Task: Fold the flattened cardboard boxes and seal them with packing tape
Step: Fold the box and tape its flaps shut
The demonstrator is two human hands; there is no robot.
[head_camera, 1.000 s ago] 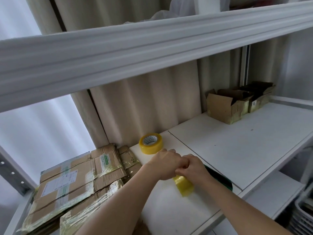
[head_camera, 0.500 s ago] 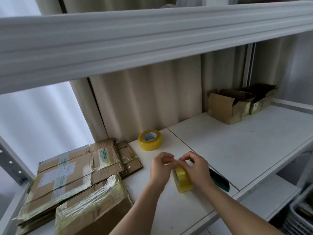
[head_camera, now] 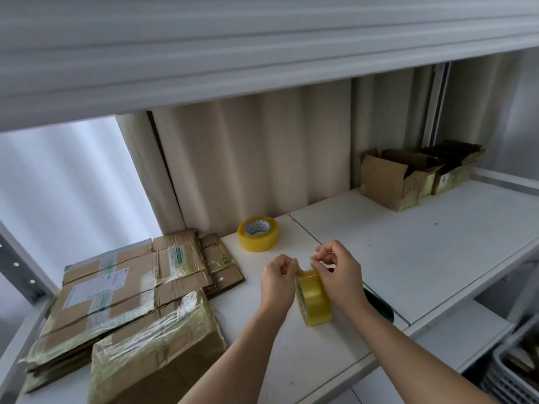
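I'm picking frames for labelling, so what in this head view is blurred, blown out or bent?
Head view: the upper shelf beam is smeared soft and bows from wide-angle distortion; the backlit window at left is washed out; the left hand, right hand and held tape roll are fairly sharp, though the tape end between them is too clear to trace.

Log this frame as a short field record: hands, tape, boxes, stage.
left hand: fingers curled, pinching at the top edge of the tape roll
right hand: fingers pinching the tape end at the roll's top
tape roll: yellow, on edge between both hands, on the white shelf
spare roll: lying flat, behind the hands, untouched
flat boxes: stacked at left
taped box: in front of the stack, near the shelf edge
open boxes: far right, at the back
stage: freeing the tape end; no box in hand
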